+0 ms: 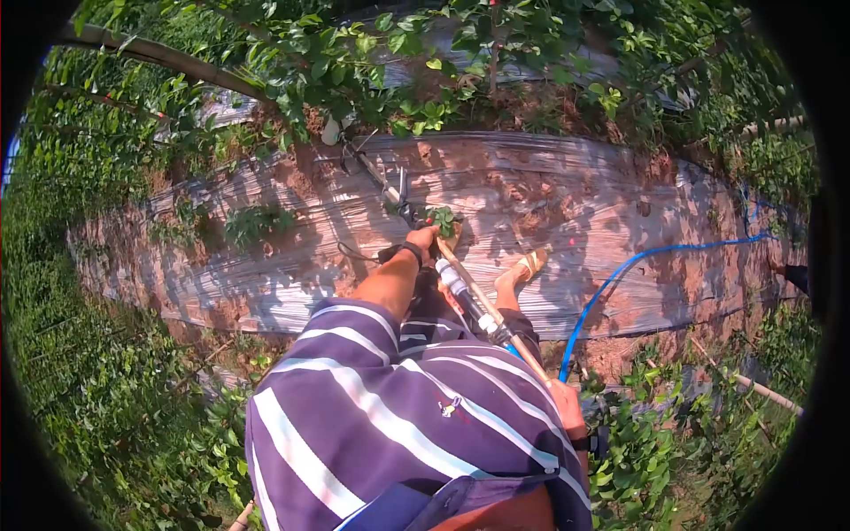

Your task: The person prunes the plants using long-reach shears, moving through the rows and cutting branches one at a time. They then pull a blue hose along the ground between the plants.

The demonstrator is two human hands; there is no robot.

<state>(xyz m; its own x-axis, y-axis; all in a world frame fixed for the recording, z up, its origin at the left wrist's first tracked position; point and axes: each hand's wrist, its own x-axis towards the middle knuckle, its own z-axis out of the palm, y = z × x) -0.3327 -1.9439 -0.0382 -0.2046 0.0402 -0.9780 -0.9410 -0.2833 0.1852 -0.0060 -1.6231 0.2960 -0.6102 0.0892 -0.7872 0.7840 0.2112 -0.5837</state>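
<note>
A long wooden pole (531, 360) runs diagonally across my front, with a white and black pipe fitting (452, 278) alongside its lower half. My left hand (423, 238) is closed around the pole at mid-length, a dark band at the wrist. Beside its fingers a small bunch of green leaves (444, 218) shows. Lower down, my right hand (566, 403) grips the pole's near end, partly hidden by my striped shirt. The far end of the pole, with a white piece (331, 132) at its tip, reaches the plants.
Silvery plastic sheeting (611, 203) with soil on it covers the path. Leafy plants (398, 44) line both sides. A blue hose (606, 288) curves from beside me to the right. My sandalled foot (529, 265) stands on the sheeting. Another person's hand (777, 267) shows at far right.
</note>
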